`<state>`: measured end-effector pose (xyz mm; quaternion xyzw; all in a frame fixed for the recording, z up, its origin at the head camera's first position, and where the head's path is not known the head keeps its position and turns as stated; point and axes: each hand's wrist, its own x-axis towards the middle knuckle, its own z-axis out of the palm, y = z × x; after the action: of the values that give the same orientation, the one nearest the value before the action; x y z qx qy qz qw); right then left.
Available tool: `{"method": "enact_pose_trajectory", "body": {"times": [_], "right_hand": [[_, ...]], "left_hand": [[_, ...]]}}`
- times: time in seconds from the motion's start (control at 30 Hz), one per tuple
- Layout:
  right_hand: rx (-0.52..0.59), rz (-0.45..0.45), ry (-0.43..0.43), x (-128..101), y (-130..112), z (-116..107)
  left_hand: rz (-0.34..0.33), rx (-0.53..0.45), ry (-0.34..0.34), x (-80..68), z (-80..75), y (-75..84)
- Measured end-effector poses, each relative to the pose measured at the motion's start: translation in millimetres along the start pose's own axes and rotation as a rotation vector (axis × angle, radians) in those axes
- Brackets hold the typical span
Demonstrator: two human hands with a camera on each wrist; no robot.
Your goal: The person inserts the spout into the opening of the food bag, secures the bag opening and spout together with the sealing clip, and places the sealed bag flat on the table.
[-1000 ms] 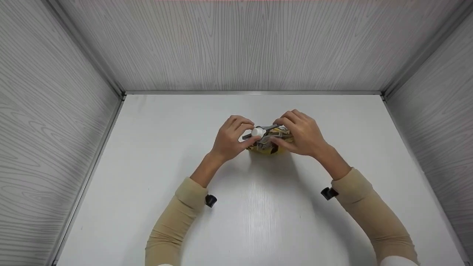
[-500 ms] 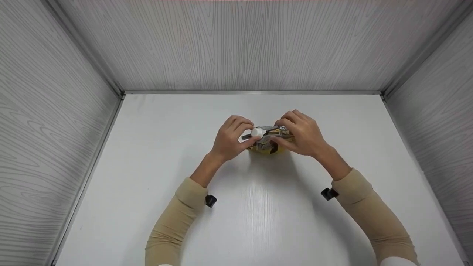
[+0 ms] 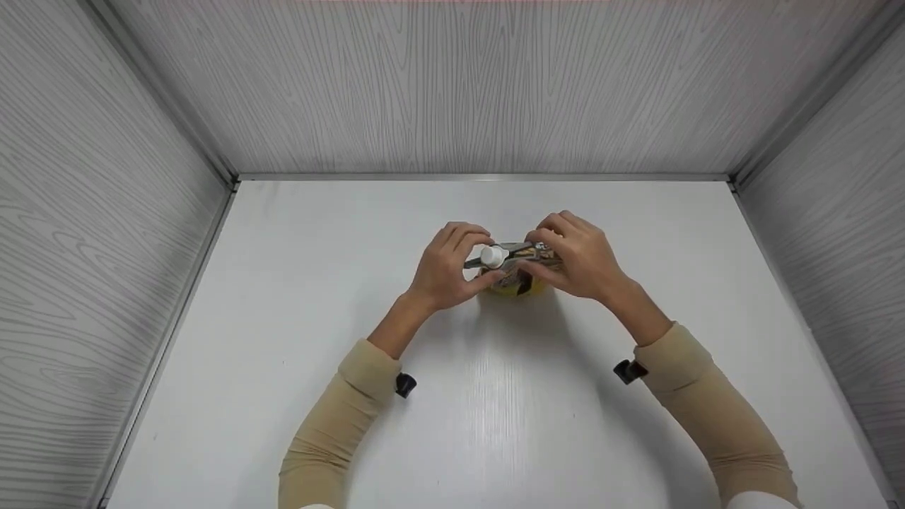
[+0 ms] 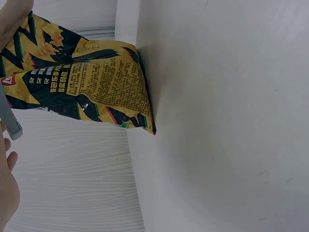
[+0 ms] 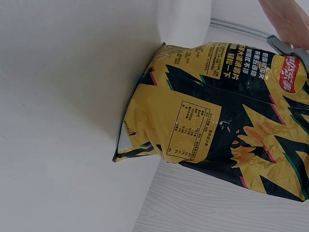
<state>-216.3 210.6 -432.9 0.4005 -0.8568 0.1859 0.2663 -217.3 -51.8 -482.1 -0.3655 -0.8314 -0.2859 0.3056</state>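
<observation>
A yellow and black bag of chips (image 3: 508, 288) stands upright on the table, its printed back panel seen in the left wrist view (image 4: 106, 82) and right wrist view. Across its top lies a grey bag clip (image 3: 472, 264) with a white cap (image 3: 493, 256). My left hand (image 3: 442, 272) holds the clip's left end, thumb on the near side and fingers on the far side, around the white cap. My right hand (image 3: 581, 256) pinches the clip and bag top at the right. The fingertips behind the bag are hidden.
The white tabletop (image 3: 452, 410) runs up to a metal edge strip (image 3: 481, 177) at the back. Grey wood-grain panels (image 3: 452, 85) rise behind and on both sides. A small black device (image 3: 404, 385) sits at each sleeve cuff.
My left hand has shifted slightly to the right along the clip, its thumb lower beside the cap. The cap and bag have barely moved. My right hand stays nearly still.
</observation>
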Motion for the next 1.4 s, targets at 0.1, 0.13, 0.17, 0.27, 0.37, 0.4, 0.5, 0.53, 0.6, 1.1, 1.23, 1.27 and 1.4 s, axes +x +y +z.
{"method": "enact_pose_trajectory", "body": {"times": [0.1,0.13,0.17,0.27,0.37,0.4,0.5,0.53,0.6,1.1,1.23,1.27,1.4], "right_hand": [[-0.004,0.000,0.001,-1,0,0],[-0.005,0.001,0.001,-1,0,0],[-0.005,0.002,0.000,-1,0,0],[-0.010,0.004,-0.005,-1,0,1],[-0.014,0.000,-0.008,-1,1,1],[-0.014,-0.002,-0.006,-1,1,1],[-0.008,-0.009,0.002,0,1,1],[-0.008,-0.010,0.004,0,1,1],[-0.003,-0.015,0.010,0,2,1],[0.014,-0.036,0.029,-1,3,2],[0.009,-0.038,0.021,0,2,1],[0.007,-0.037,0.018,0,2,1],[0.016,-0.033,0.007,-1,2,2]], "left_hand": [[-0.014,0.009,-0.029,1.0,1.5,1.3],[-0.019,0.015,-0.038,1.7,1.8,1.9],[-0.024,0.022,-0.046,2.5,2.2,2.3],[-0.038,0.054,-0.073,5.5,3.0,4.4],[-0.039,0.101,-0.101,8.5,3.6,7.0],[-0.037,0.117,-0.108,9.6,3.7,7.9],[-0.030,0.158,-0.121,12.4,4.0,9.7],[-0.029,0.167,-0.121,13.0,4.0,9.9],[-0.026,0.185,-0.115,14.2,3.7,9.9],[0.021,0.210,-0.126,19.7,-2.9,10.9],[0.019,0.203,-0.144,20.2,-4.4,12.3],[0.019,0.202,-0.147,20.1,-4.5,12.3],[0.017,0.190,-0.156,20.0,-4.6,12.7]]}}
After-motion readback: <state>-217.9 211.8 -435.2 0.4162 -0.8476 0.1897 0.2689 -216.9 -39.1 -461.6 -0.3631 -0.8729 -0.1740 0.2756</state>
